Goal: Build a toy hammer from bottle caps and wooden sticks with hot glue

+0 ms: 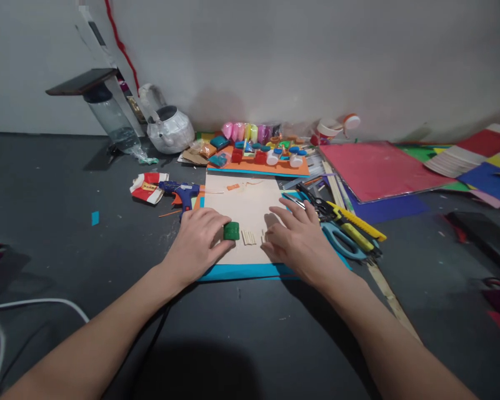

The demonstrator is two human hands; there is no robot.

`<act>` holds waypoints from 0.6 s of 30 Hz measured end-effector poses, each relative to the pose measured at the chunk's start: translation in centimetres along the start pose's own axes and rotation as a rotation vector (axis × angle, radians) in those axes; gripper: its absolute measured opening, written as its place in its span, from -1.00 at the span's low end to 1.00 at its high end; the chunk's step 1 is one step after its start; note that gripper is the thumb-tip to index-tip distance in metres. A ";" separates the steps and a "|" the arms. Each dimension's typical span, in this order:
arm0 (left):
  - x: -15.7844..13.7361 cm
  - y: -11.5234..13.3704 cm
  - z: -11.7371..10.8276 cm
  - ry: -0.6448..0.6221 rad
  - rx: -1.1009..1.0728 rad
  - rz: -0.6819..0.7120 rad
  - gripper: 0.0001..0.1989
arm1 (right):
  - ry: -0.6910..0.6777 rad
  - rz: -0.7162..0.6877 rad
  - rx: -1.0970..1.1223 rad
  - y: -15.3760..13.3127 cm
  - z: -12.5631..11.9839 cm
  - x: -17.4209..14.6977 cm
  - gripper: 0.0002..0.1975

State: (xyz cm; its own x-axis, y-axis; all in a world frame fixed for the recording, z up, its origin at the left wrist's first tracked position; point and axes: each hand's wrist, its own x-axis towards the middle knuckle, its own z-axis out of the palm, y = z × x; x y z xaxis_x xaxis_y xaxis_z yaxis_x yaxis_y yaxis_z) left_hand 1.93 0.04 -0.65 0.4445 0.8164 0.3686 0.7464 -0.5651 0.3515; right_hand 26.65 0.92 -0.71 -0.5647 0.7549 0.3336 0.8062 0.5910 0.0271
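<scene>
1. Clearly, two bare hands are at work; the left hand grasps one green piece between thumb and fingers.
2. That piece sits over the lower part of one pale sheet, just left of one row of short sticks; their exact number is too small to tell.
3. The right hand has its fingers bent beside at least one more stick; I cannot tell whether it pinches that or only touches it.
4. Right of this hand lie two scissors, one black-handled, one blue-handled, and two yellow tools.
5. One glue gun lies beyond the left hand.
6. Behind stand at least four pots on one orange card, and, further left, one kettle and one bottle.
</scene>
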 end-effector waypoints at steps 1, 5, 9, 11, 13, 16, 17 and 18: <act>0.0 0.0 0.0 -0.001 0.003 -0.008 -0.76 | 0.004 -0.004 0.008 -0.1 0.2 0.0 -0.86; -0.1 -0.1 0.0 -0.001 0.002 -0.023 -0.75 | -0.005 -0.013 0.083 -0.5 0.7 0.2 -0.83; 0.0 -0.2 -0.3 0.029 -0.002 -0.032 -0.74 | 0.014 -0.004 0.170 -0.5 0.5 0.4 -0.85; 0.1 -0.2 -0.5 0.046 -0.010 -0.033 -0.73 | 0.043 0.015 0.209 -0.5 0.2 0.4 -0.85; 0.2 -0.2 -0.8 0.045 -0.027 -0.039 -0.75 | 0.044 0.017 0.250 -0.7 -0.4 0.6 -0.84; 0.2 -0.3 -1.2 0.044 -0.066 -0.071 -0.79 | -0.011 -0.016 0.293 -1.5 -1.4 1.2 -0.82; 0.2 -0.3 -1.2 0.049 -0.082 -0.079 -0.78 | -0.031 -0.025 0.303 -1.8 -1.7 1.4 -0.81; 0.2 -0.3 -1.3 0.057 -0.098 -0.080 -0.77 | -0.047 -0.030 0.315 -2.1 -1.9 1.8 -0.79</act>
State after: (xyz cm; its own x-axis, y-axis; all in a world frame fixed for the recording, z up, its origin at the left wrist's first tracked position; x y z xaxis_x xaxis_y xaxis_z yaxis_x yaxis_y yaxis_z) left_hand 1.15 0.21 0.41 0.3544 0.8531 0.3829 0.7252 -0.5093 0.4634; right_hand 24.29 0.44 1.66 -0.6005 0.7440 0.2932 0.6989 0.6664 -0.2595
